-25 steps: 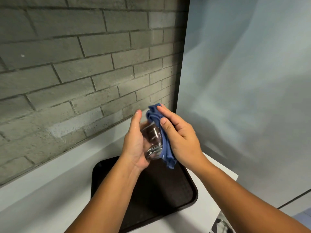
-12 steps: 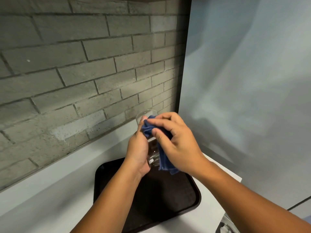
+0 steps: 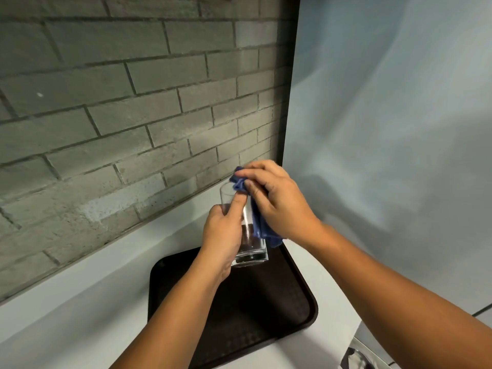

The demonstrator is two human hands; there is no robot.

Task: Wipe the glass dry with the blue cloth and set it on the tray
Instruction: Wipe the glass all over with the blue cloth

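**Drying stage, head view.** The glass [image 3: 247,245] is held in the air over the far end of the dark tray [image 3: 306,312] and does not touch it. Its long axis runs close to vertical, mouth up, heavy base lowest.

The left hand [image 3: 222,235] supplies the carrying grip, closed round the body of the glass from the left, with the thumb laid up the near wall. The right hand [image 3: 278,203] has a narrow grip pinched on the blue cloth [image 3: 261,227], which is bunched at the rim and trails down the right wall. Whether any cloth enters the mouth cannot be made out from this angle.

**Key relation:** the tray lies below the base, so setting down would likely call for lowering along the glass's own axis by the left hand, which alone bears it.

**Change over one second:** the glass has been righted from a tilt that turned its base toward the camera. The right fingers, then laid flat along the cloth, now pinch it at the rim.

The tray rests on a white surface [image 3: 80,302] below a grey brick wall [image 3: 133,102].
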